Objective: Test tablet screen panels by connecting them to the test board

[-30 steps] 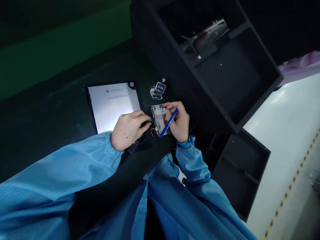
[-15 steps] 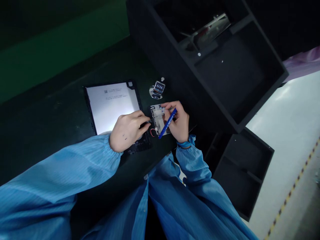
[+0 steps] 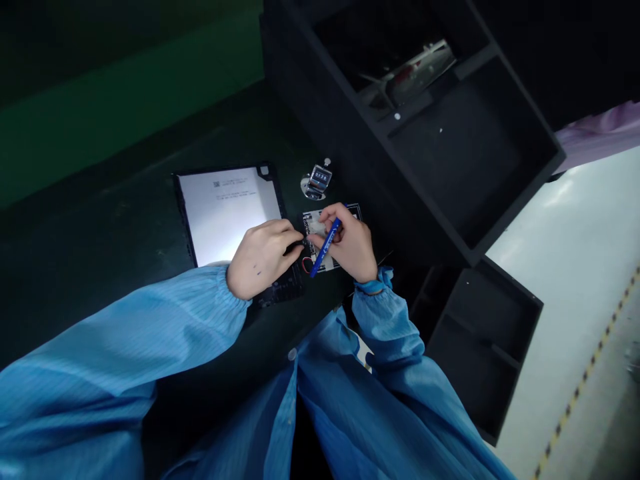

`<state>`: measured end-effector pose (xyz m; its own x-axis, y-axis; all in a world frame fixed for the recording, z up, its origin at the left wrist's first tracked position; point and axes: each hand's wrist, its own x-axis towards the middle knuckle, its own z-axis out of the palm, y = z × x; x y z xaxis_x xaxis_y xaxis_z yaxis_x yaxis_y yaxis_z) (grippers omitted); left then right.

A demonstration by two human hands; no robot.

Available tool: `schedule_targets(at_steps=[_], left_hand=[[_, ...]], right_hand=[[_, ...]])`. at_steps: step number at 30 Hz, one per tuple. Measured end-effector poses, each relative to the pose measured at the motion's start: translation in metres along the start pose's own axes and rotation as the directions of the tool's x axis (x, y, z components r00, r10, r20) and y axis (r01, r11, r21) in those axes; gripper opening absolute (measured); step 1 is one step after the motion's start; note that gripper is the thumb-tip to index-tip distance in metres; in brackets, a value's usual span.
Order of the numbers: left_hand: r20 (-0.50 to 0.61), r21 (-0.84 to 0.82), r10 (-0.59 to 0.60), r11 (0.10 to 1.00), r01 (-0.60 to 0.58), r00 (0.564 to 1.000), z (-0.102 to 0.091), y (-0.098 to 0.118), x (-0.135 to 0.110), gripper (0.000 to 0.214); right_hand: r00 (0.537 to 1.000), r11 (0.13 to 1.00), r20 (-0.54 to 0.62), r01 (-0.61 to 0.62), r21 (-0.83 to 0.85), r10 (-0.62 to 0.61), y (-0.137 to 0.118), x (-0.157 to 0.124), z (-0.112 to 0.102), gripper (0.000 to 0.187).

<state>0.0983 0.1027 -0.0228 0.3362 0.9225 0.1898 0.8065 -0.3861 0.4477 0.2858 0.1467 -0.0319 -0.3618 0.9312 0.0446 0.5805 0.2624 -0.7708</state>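
Your left hand is palm down over the lower right part of a dark-framed panel, thumb and forefinger drawn nearly together at the left edge of a circuit board; whether a small part sits between the fingertips, cannot tell. Your right hand grasps a blue pen, which slants across the fingers, its lower end near the board's lower left corner. The thumb and forefinger of that hand reach over the board, the thumb tip close to your left fingertips; contact with the board's surface cannot be confirmed. The board lies on the dark tabletop, just right of the panel, partly covered by your right hand. A thin red wire curls at its lower left. The panel's face is bright white with small print near the top. A metal tally counter stands just above the board, its digits too small to read surely. To the right: a black compartmented box.
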Motion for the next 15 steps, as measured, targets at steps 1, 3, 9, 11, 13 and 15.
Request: schedule_targets(at_steps=[1,3,9,11,13,15], left_hand=[[0.016,-0.004,-0.014,1.000,0.014,1.000,0.000,0.001,0.002,0.020],[0.062,-0.028,-0.046,0.998,0.048,0.997,-0.003,0.003,0.005,0.018],[-0.016,-0.151,-0.232,0.962,0.227,0.973,-0.063,-0.021,-0.017,0.053],[0.038,-0.234,-0.450,0.864,0.446,0.892,-0.087,-0.039,-0.041,0.064],[0.142,-0.345,-0.655,0.670,0.657,0.742,-0.103,-0.053,-0.066,0.073],[0.253,-0.505,-0.748,0.439,0.743,0.613,-0.108,-0.060,-0.084,0.071]], right_hand=[[1.000,0.999,-0.007,-0.001,-0.050,0.000,-0.002,0.002,0.001,0.023],[1.000,0.994,-0.013,0.007,-0.111,-0.009,-0.005,0.003,0.001,0.025],[0.997,0.985,-0.045,0.075,0.157,-0.069,-0.013,-0.010,-0.013,0.023],[0.982,0.981,0.056,0.176,0.087,-0.181,-0.019,-0.018,-0.014,0.026],[0.941,0.953,0.194,0.296,-0.071,-0.278,-0.026,-0.024,-0.008,0.042],[0.914,0.911,0.264,0.363,-0.196,-0.307,-0.032,-0.027,0.002,0.064]])
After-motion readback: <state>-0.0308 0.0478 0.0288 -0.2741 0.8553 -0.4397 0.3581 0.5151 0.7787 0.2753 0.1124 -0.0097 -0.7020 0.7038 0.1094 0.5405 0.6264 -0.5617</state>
